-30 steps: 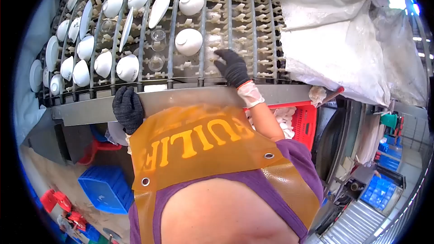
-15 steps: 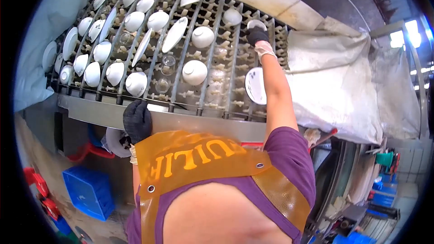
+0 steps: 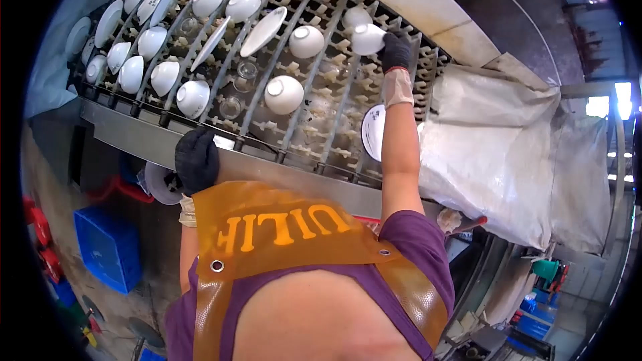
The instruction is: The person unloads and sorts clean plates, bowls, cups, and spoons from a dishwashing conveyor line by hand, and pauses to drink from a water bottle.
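Note:
My right hand [image 3: 396, 51], in a dark glove, is stretched to the far right part of the pegged rack [image 3: 321, 110]. Its fingers are closed on the rim of a white bowl [image 3: 368, 39], which is tilted above the pegs. Below that arm a white plate with a dark rim [image 3: 373, 132] stands partly hidden. My left hand [image 3: 196, 159], also dark-gloved, rests at the rack's metal front edge [image 3: 267, 174], its fingers curled; whether it holds anything is hidden. The nearest piece to it is a white bowl [image 3: 192, 99].
Several more bowls and plates stand in the rack's left rows, with small clear glass cups [image 3: 245, 70] between them. A white sheet [image 3: 485, 154] hangs over the rack's right end. A blue crate [image 3: 108, 249] lies on the floor at the left.
My right hand has drawn the bowl slightly to the left and nearer, so more of it shows. The view has turned. My left hand stays by the front edge.

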Tool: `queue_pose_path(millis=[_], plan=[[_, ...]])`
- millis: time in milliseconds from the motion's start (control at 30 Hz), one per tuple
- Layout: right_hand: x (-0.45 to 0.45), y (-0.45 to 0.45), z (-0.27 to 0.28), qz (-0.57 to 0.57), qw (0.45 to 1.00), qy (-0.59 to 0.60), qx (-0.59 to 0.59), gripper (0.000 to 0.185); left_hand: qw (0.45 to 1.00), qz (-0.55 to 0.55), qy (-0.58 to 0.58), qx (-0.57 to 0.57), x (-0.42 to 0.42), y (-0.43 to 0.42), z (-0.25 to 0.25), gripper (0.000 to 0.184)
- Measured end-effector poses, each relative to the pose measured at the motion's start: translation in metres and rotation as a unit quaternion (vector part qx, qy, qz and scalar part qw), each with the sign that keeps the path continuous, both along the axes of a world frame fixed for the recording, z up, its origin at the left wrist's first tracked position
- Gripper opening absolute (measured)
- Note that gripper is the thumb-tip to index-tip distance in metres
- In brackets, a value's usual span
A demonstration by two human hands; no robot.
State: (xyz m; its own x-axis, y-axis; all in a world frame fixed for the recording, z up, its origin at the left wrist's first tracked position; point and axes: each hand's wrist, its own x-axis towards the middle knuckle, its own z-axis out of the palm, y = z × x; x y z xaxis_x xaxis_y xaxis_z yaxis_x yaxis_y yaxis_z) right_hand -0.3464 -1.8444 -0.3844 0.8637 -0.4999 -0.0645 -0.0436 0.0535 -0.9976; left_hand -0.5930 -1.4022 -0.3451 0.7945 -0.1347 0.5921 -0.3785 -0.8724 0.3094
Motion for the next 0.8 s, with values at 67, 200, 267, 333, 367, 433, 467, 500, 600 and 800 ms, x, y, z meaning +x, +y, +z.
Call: queue_pose_path(millis=[67, 200, 267, 333, 367, 433, 467, 500, 600, 800], plan=[[-0.018, -0.011, -0.026, 0.165, 0.945, -0.095, -0.267, 0.025, 1.000, -0.007, -0.001, 0.006, -0.003, -0.006, 0.004, 0.022], [-0.075, -0.021, -0.029, 0.045, 0.974, 0.076, -0.209, 0.030, 1.000, -0.023, -0.004, -0.021, -0.004, -0.006, 0.000, 0.023], [-0.115, -0.058, -0.057, 0.123, 0.947, 0.117, -0.273, 0.042, 0.999, -0.027, -0.015, -0.016, -0.005, -0.008, -0.002, 0.025], [-0.169, -0.067, -0.050, 0.201, 0.908, 0.159, -0.330, 0.047, 1.000, -0.017, -0.005, -0.006, -0.006, -0.009, -0.005, 0.025], [-0.182, -0.067, -0.055, 0.199, 0.871, 0.169, -0.417, 0.044, 1.000, -0.013, -0.001, 0.007, -0.006, -0.011, -0.006, 0.025], [-0.210, -0.056, -0.021, 0.209, 0.893, 0.272, -0.293, 0.038, 1.000, -0.018, 0.008, 0.003, -0.008, -0.013, -0.006, 0.024], [-0.220, -0.059, -0.022, 0.201, 0.920, 0.230, -0.246, 0.032, 1.000, -0.022, 0.006, 0.003, -0.008, -0.014, -0.006, 0.023], [-0.223, -0.058, -0.024, 0.189, 0.941, 0.216, -0.179, 0.030, 1.000, -0.027, 0.002, 0.005, -0.007, -0.015, -0.006, 0.023], [-0.222, -0.019, 0.006, 0.144, 0.944, 0.092, -0.281, 0.028, 0.999, -0.033, 0.002, 0.010, -0.009, -0.019, -0.009, 0.022], [-0.210, 0.071, 0.056, 0.076, 0.943, 0.013, -0.325, 0.042, 0.999, -0.037, 0.003, 0.023, -0.013, -0.026, -0.018, 0.022]])
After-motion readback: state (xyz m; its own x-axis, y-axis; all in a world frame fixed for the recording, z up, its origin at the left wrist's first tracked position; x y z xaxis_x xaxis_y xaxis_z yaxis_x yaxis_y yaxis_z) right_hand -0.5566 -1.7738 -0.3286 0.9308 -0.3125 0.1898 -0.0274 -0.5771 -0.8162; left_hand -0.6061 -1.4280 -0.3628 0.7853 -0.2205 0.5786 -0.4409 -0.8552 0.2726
